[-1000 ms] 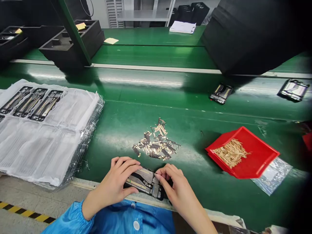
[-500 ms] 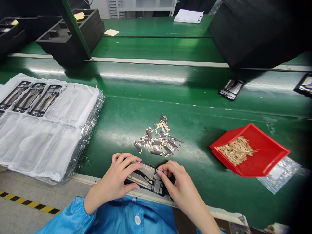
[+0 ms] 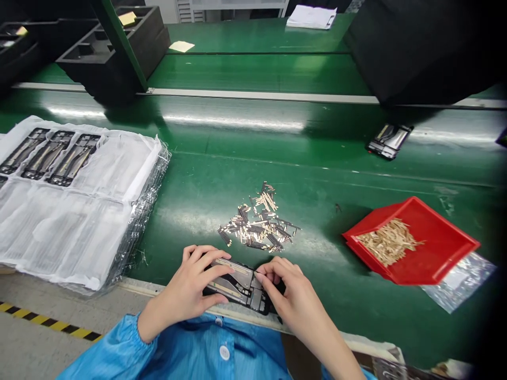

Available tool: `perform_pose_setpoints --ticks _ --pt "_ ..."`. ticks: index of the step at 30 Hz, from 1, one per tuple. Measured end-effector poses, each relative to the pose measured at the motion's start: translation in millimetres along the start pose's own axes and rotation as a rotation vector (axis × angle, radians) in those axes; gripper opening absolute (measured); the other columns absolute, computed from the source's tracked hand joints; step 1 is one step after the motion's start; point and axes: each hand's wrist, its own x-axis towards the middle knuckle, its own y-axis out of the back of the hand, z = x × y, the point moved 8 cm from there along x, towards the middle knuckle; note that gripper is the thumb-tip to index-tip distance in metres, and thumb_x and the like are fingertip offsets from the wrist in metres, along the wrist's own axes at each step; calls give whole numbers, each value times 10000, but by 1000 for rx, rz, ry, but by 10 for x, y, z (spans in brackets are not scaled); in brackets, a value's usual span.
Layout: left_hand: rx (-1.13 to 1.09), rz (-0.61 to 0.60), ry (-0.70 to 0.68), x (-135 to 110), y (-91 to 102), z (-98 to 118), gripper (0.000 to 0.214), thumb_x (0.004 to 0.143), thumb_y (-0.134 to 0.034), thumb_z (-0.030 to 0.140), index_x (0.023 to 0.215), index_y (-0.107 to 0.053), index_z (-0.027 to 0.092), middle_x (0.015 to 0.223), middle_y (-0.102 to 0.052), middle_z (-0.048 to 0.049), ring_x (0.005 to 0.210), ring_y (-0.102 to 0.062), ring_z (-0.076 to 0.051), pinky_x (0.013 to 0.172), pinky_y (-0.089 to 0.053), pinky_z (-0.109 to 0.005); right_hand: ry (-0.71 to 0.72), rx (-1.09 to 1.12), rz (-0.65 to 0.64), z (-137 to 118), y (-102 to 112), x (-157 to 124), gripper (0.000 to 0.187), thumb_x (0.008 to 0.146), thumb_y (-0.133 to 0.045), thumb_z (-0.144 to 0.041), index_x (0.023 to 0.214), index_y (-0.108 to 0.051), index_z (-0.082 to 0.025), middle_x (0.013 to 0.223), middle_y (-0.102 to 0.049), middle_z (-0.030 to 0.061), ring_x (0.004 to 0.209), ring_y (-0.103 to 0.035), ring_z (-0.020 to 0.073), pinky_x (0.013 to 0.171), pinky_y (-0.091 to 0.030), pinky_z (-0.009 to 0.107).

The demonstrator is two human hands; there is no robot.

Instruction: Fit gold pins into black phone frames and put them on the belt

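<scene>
At the front edge of the green bench, a black phone frame (image 3: pixel 240 285) with metal plates and a dark ribbon cable lies face up. My left hand (image 3: pixel 194 279) grips its left part, fingers over the far edge and thumb on the near edge. Thumb and index finger of my right hand (image 3: pixel 283 282) are pinched at the frame's far edge, towards its right end. Whatever is between those fingertips is too small or hidden to make out. Just beyond the frame, a loose pile of small black and gold strips (image 3: pixel 257 229) lies on the bench.
A red bin (image 3: pixel 447 248) with many tan strips (image 3: pixel 390 240) stands at right, over a clear plastic bag (image 3: pixel 461 285). Stacked white trays (image 3: pixel 91 221) at left hold several phone frames. Another phone frame (image 3: pixel 390 141) lies on the belt. Black dividers (image 3: pixel 114 58) stand behind.
The phone frame on the belt has shifted right, and another at the right edge has almost left view. My hands keep nearly the same hold; the view has tilted slightly.
</scene>
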Motion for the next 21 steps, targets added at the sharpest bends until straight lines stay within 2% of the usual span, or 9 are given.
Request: perform_pose_setpoints --ticks 6,11,17,21 --pt "-6 -7 8 -1 -8 -10 517 902 -901 398 1340 -650 288 1500 -647 -115 1317 -538 -358 1051 -352 -514 10 -3 -3 -8 8 13 203 1077 -581 -286 915 -692 -237 831 -641 22 790 -586 225 757 -431 377" --pt "-3 -12 7 17 17 13 507 891 -913 354 1325 -662 280 1489 -652 -109 1315 -539 -356 1045 -355 -512 71 -42 35 -59 2 4 208 1088 -569 -270 912 -673 -232 834 -645 26 775 -582 219 737 -428 375" --pt "55 -71 21 55 -15 72 748 808 -985 383 1441 -595 307 1522 -649 -85 1331 -532 -362 1048 -327 -522 219 -102 147 -113 4 -71 159 1110 -554 -228 988 -656 -227 850 -633 28 783 -577 209 727 -427 351" --pt "60 -111 50 72 -60 74 757 840 -961 368 1486 -571 318 1525 -659 -77 1369 -523 -356 1077 -315 -523 339 -176 240 -163 -22 -155 93 1102 -567 -162 1061 -630 -215 895 -642 31 791 -577 199 719 -404 340"
